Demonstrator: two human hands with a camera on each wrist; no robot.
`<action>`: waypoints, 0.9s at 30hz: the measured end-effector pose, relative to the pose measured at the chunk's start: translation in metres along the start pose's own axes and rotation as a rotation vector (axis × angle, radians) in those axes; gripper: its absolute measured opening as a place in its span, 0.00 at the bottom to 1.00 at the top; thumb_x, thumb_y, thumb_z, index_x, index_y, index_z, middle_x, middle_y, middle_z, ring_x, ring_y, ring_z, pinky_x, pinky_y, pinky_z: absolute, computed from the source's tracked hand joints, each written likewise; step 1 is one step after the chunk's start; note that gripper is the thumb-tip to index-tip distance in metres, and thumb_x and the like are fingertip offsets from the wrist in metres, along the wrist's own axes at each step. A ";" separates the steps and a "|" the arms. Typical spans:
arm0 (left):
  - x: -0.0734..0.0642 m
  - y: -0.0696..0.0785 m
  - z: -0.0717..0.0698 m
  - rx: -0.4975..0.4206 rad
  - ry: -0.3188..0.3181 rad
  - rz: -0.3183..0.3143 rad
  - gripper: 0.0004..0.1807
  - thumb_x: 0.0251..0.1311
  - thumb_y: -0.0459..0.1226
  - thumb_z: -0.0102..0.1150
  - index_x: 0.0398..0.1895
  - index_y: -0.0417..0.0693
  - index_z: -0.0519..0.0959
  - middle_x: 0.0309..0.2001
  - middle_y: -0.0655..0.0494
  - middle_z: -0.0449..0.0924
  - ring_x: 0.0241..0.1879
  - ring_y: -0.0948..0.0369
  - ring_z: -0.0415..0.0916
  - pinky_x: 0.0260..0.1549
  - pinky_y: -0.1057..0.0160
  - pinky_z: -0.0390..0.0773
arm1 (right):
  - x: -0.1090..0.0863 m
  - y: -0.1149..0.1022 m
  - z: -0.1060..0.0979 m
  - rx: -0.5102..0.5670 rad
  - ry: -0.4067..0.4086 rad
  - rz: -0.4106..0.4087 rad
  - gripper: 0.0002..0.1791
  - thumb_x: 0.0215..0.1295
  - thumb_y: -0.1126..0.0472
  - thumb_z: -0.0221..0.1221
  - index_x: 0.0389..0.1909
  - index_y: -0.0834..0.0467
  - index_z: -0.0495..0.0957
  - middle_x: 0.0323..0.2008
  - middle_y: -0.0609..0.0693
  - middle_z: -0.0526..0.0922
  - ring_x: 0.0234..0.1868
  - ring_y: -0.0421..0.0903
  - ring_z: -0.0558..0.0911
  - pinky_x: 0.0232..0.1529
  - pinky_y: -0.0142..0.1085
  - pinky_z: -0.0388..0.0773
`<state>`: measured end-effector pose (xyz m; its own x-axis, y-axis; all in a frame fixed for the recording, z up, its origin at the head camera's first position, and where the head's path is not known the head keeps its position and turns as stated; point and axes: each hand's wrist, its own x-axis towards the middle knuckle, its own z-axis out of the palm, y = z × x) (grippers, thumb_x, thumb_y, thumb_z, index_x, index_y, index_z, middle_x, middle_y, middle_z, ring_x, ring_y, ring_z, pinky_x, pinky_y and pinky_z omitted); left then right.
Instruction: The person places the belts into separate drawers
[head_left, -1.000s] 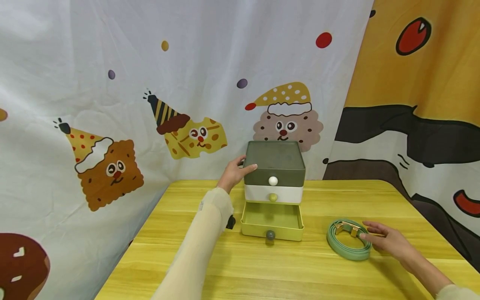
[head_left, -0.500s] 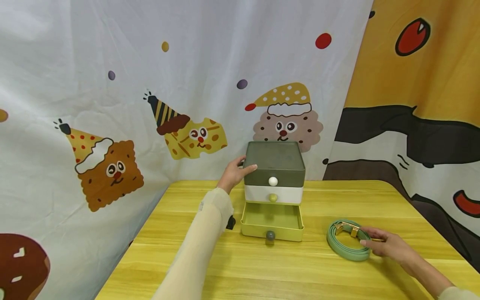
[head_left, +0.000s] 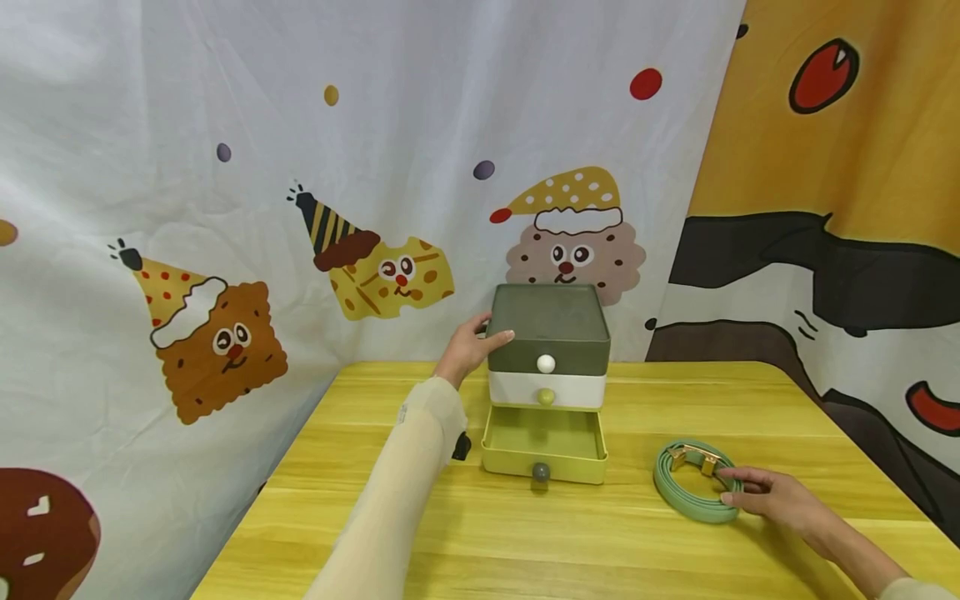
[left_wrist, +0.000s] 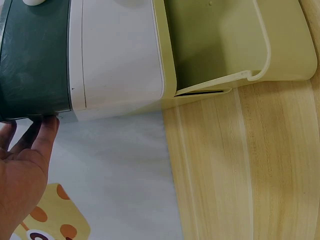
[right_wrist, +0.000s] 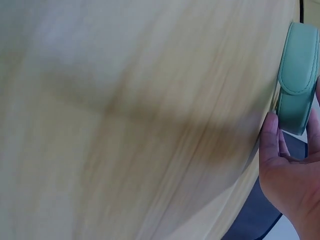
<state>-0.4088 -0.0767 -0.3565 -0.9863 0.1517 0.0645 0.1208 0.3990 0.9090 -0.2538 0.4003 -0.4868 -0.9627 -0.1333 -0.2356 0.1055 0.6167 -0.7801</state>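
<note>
A small chest of three stacked drawers [head_left: 549, 354] has a dark green top tier, a white middle and a yellow-green bottom drawer [head_left: 543, 466] pulled out, with nothing in it. At the chest's upper left side, my left hand [head_left: 468, 348] rests with its thumb over the top edge; in the left wrist view its fingertips touch the dark tier's side. On the table to the right lies a coiled green belt [head_left: 692, 505] with a gold buckle. My right hand [head_left: 787, 502] pinches the coil's right side between thumb and fingers, seen edge-on in the right wrist view.
The yellow wood-grain table [head_left: 570, 542] carries the chest and belt. A small black object [head_left: 462, 447] sits beside the left cuff. Behind the table hangs a curtain [head_left: 405, 167] printed with cartoon snacks.
My right hand has moved slightly left and its fingers have closed onto the belt's right side. The left hand, the chest and its drawers stay put.
</note>
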 end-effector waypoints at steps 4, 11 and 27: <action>0.000 0.000 0.000 0.003 0.003 0.001 0.45 0.60 0.57 0.65 0.78 0.57 0.59 0.74 0.50 0.60 0.72 0.50 0.58 0.65 0.46 0.66 | -0.001 0.003 -0.001 -0.008 -0.018 -0.014 0.34 0.68 0.50 0.63 0.67 0.68 0.69 0.64 0.73 0.68 0.63 0.68 0.69 0.54 0.50 0.76; 0.000 -0.001 0.000 0.010 0.006 0.003 0.45 0.60 0.58 0.65 0.77 0.57 0.59 0.74 0.51 0.60 0.72 0.50 0.58 0.65 0.47 0.66 | -0.003 0.009 -0.002 0.008 -0.063 -0.085 0.38 0.65 0.53 0.66 0.68 0.71 0.66 0.64 0.75 0.66 0.62 0.64 0.72 0.46 0.31 0.77; 0.000 0.000 0.001 0.011 0.004 0.010 0.45 0.61 0.57 0.64 0.78 0.56 0.59 0.74 0.48 0.59 0.72 0.49 0.58 0.65 0.46 0.66 | -0.004 0.009 0.000 -0.036 -0.018 -0.151 0.33 0.61 0.54 0.69 0.61 0.71 0.73 0.58 0.68 0.75 0.52 0.38 0.76 0.44 0.25 0.75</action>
<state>-0.4083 -0.0759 -0.3568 -0.9855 0.1523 0.0750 0.1317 0.4072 0.9038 -0.2488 0.4063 -0.4924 -0.9622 -0.2404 -0.1282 -0.0492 0.6160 -0.7862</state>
